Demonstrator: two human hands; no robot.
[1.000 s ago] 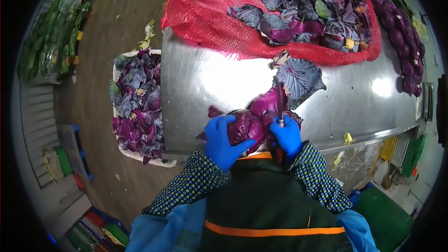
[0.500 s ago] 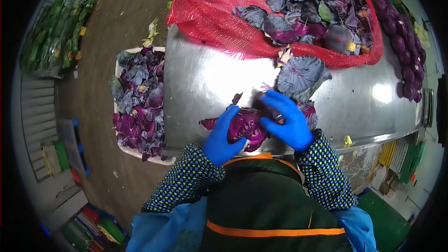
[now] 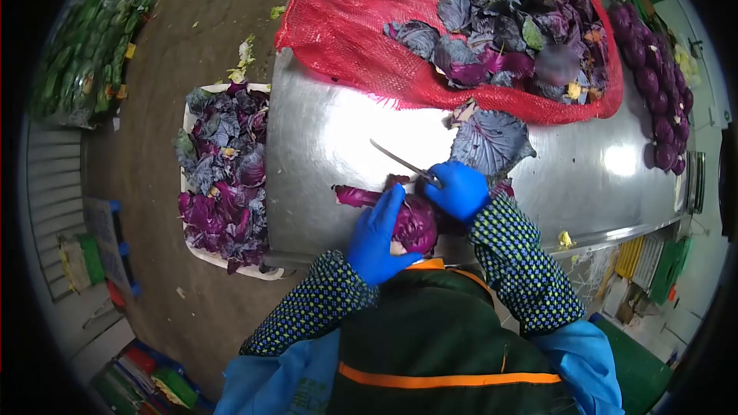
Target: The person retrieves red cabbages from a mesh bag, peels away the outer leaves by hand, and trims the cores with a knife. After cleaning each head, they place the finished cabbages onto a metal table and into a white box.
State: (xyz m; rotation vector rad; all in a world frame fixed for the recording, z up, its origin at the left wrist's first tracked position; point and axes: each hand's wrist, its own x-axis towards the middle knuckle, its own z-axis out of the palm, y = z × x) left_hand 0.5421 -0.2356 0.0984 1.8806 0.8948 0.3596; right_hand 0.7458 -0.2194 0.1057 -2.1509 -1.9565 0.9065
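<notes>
Pinning red cabbage [image 3: 417,224] to table [image 3: 330,146] edge with left hand [image 3: 377,238], fingers together over top, for steadiness; right hand [image 3: 459,189] fingers wrapped tight round knife [image 3: 396,158] handle, blade angled away.

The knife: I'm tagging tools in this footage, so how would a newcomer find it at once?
Start at the shiny steel table with the red net sack on it. Near its front edge, beside a cabbage, sits the blue-gloved right hand. The knife is the thin grey blade slanting up-left from that fist, the only metal tool among purple leaves.
</notes>
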